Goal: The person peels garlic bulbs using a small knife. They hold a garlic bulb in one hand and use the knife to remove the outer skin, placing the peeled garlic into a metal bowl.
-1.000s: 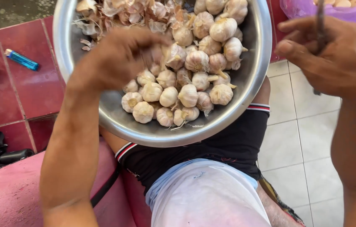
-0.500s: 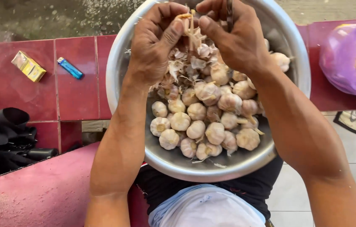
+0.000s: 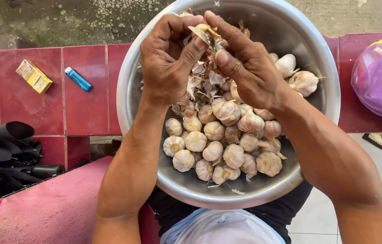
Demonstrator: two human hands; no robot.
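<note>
At the bottom centre of the frame, a metal bowl [image 3: 321, 108] rests on the person's lap, heaped with garlic bulbs [image 3: 220, 144]. Above the heap, left hand [image 3: 170, 68] and right hand [image 3: 245, 68] pinch one garlic clove [image 3: 203, 30] near the far rim. Upper left, a yellow box [image 3: 34, 76] and blue lighter [image 3: 78, 79] lie on open red tiles [image 3: 85, 113].

My left hand [image 3: 169, 68] and right hand [image 3: 245, 68] are bare, with no rings or watch, and my forearms are unsleeved. Near me, I wear dark shorts [image 3: 173, 212] and a pale blue-white shirt [image 3: 222, 228].
</note>
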